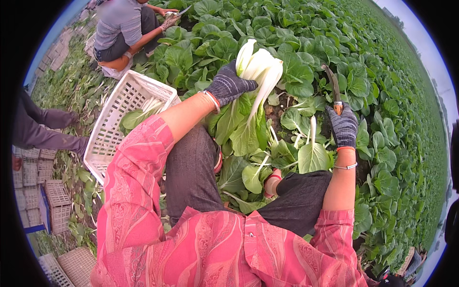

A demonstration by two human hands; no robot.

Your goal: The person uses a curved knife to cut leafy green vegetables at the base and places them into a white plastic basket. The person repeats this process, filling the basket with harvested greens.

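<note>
Gripped in my gloved left hand (231,84) is a bunch of leafy greens (263,71), with its thick white stalks upward and its green leaves hanging down. My gloved right hand (343,123) is closed around the wooden handle of a curved knife (333,84), whose blade points up and away over the crop. Cut loose leaves (313,158) lie on the ground between my legs. On my left stands a white perforated plastic crate (107,125) holding some greens (141,113) with pale stalks at its far end.
Dense rows of leafy greens (391,143) grow ahead and to the right. At the upper left a person (125,32) crouches with a knife. Another person's legs (50,118) show at the left edge, near stacked crates (59,204). Two more crates (77,267) sit at the lower left.
</note>
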